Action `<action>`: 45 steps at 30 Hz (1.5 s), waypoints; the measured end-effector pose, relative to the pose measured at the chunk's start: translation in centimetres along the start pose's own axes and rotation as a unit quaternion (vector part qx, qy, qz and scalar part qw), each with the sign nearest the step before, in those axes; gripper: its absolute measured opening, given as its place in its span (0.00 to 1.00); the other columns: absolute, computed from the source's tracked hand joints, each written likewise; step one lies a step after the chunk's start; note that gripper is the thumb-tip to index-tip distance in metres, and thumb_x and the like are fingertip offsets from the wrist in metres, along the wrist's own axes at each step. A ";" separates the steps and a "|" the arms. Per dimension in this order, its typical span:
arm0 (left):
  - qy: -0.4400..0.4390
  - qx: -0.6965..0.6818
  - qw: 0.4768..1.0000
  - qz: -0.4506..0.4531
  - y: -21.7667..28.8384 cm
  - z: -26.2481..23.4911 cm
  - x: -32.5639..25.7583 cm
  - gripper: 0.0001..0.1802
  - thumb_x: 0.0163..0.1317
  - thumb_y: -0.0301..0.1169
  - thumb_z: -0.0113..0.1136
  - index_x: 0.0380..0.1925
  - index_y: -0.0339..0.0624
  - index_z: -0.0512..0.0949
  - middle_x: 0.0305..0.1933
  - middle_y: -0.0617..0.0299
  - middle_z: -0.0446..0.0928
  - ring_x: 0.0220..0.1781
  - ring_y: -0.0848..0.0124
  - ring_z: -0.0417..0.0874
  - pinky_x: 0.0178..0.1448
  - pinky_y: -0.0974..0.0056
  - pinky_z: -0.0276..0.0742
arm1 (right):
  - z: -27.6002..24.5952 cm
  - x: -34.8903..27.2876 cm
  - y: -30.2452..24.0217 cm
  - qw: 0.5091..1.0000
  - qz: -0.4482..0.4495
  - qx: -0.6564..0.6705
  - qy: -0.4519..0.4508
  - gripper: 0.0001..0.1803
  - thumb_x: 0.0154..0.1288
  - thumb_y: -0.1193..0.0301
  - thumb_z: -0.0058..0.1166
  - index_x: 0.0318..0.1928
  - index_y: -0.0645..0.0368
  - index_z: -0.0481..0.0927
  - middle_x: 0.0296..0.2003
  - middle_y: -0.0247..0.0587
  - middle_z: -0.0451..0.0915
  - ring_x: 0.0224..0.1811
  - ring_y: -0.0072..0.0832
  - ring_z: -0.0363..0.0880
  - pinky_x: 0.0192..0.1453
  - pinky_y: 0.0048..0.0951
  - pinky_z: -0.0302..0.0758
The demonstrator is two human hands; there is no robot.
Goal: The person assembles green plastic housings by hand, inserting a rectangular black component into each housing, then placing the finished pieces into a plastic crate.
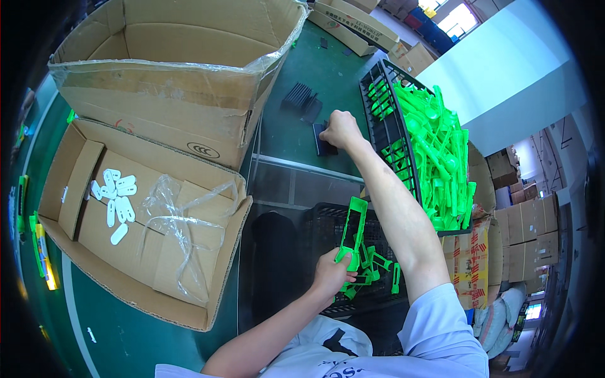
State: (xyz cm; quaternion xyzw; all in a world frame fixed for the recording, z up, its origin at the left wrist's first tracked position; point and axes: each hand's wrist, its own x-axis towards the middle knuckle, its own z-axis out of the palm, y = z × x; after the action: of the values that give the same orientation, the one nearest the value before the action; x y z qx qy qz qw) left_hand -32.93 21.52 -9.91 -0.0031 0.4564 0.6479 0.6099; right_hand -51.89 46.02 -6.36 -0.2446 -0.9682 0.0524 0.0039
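My left hand (pixel 332 273) is closed round the lower end of a bright green plastic part (pixel 357 217), which has a long open frame pointing up and away from me. Beneath it, several similar green parts (pixel 373 274) lie in a black crate (pixel 321 220) by my lap. My right hand (pixel 342 130) reaches across to the green table (pixel 291 135), its fingers pinched at the edge of a dark flat rectangular piece (pixel 325 146). Just beyond that hand, more dark rectangular pieces (pixel 297 97) lie in an overlapping row.
A black basket (pixel 394 129) heaped with green plastic parts (pixel 438 151) stands right of my right forearm. To the left, a shallow cardboard box (pixel 145 277) holds white oval pieces (pixel 120 211) and clear plastic film (pixel 183 220). Behind it stands a deep cardboard box (pixel 164 104).
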 end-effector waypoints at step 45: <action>0.018 0.071 0.996 0.046 0.2 -0.5 0.2 0.11 0.72 0.28 0.49 0.45 0.35 0.78 0.34 0.60 0.78 0.32 0.74 0.79 0.35 0.68 0.74 | 3.0 -6.1 5.3 0.964 0.175 0.085 0.180 0.29 0.51 0.52 0.72 0.44 0.60 0.75 0.43 0.56 0.78 0.45 0.51 0.81 0.48 0.46 0.77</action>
State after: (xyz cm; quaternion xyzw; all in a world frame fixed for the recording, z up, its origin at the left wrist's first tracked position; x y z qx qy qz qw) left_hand -33.44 21.40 -10.24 0.0493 0.5119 0.6414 0.5693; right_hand -44.09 47.43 -9.83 -0.4141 -0.8857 0.0900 0.1894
